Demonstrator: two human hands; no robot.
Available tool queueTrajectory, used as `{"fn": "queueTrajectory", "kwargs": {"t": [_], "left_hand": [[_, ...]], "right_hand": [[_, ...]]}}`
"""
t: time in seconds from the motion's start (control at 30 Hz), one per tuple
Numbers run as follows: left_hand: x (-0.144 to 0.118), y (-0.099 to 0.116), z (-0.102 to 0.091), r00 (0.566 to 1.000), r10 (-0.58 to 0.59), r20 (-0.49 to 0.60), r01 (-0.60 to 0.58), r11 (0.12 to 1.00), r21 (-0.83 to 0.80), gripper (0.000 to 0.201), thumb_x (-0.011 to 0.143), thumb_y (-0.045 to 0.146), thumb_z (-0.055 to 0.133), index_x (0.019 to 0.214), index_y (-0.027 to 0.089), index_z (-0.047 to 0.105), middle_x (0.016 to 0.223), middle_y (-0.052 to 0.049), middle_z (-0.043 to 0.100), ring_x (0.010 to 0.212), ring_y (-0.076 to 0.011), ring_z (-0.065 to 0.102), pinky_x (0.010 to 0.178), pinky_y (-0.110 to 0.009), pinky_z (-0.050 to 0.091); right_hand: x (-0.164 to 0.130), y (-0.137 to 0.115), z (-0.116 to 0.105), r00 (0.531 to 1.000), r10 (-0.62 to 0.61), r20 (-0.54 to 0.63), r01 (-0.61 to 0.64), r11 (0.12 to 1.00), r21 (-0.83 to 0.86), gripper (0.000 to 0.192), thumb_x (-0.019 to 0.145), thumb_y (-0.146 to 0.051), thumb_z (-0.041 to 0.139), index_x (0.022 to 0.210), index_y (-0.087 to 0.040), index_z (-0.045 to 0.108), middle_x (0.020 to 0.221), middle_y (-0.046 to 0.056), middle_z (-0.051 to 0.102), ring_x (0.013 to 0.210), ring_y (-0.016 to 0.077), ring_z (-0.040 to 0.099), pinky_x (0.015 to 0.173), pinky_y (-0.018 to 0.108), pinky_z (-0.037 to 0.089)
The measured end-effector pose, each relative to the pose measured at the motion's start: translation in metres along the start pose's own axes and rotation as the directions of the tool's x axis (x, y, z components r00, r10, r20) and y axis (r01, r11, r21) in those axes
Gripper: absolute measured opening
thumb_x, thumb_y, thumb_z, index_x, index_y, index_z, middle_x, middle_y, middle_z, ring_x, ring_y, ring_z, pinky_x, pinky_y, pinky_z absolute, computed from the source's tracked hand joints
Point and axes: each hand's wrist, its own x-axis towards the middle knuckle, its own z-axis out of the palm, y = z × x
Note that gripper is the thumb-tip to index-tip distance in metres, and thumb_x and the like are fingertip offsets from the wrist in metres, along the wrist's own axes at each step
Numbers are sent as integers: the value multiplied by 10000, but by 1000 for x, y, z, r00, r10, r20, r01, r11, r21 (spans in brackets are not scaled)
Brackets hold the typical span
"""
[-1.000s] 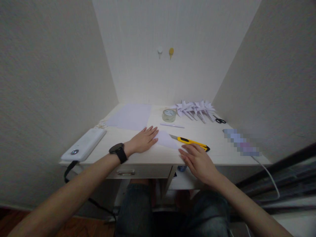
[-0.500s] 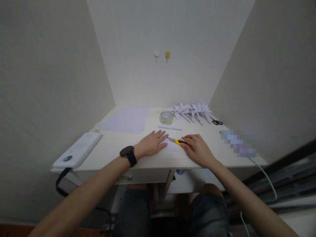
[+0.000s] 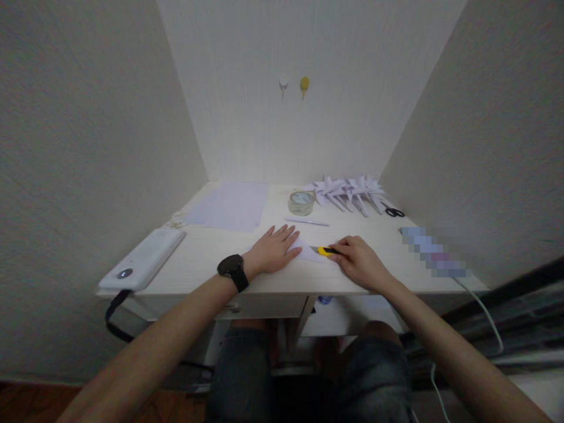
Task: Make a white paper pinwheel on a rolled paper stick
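My left hand (image 3: pixel 274 251), with a black watch on the wrist, lies flat with fingers spread on a small pale folded paper (image 3: pixel 308 252) near the desk's front edge. My right hand (image 3: pixel 361 262) is closed around a yellow utility knife (image 3: pixel 326 251). The knife's blade end points left and rests on the paper, close to my left fingertips.
On the white desk (image 3: pixel 211 258) lie a pale sheet of paper (image 3: pixel 231 205), a tape roll (image 3: pixel 301 202), a thin paper strip (image 3: pixel 307 222), several folded paper pinwheels (image 3: pixel 348 191), black scissors (image 3: pixel 393 211) and a white power bank (image 3: pixel 141 260) at the left edge. Walls close in on three sides.
My right hand moved from the desk's front edge onto the yellow knife and gripped it. The knife now points onto the paper. My left hand shifted slightly right along the paper.
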Motion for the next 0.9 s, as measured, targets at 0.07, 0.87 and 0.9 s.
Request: {"fn": "queueTrajectory", "kwargs": {"t": [0.07, 0.87, 0.9], "left_hand": [[0, 0, -1, 1000, -4, 3, 4, 1000, 8, 670, 1019, 527, 167, 1536, 118, 290, 1612, -143, 235, 1493, -283, 205, 1201, -462, 127], [0, 6, -2, 999, -41, 2, 41, 999, 18, 882, 947, 696, 153, 1529, 42, 268, 1597, -199, 237, 1496, -272, 201, 1205, -419, 120], [0, 6, -2, 999, -40, 2, 40, 999, 20, 869, 950, 692, 157, 1534, 58, 266, 1599, -196, 232, 1496, -274, 200, 1204, -424, 121]], "right_hand": [[-4, 4, -1, 1000, -19, 3, 19, 1000, 24, 282, 930, -273, 564, 1125, -163, 735, 995, 123, 665, 958, 258, 571, 882, 383, 457], [-17, 8, -3, 999, -42, -10, 43, 996, 75, 306, 911, -243, 564, 1158, -156, 723, 1037, 137, 669, 953, 271, 583, 860, 413, 480], [-17, 6, -2, 999, -47, -7, 48, 996, 71, 317, 915, -252, 559, 1176, -159, 714, 1045, 137, 665, 957, 271, 580, 865, 418, 478]]}}
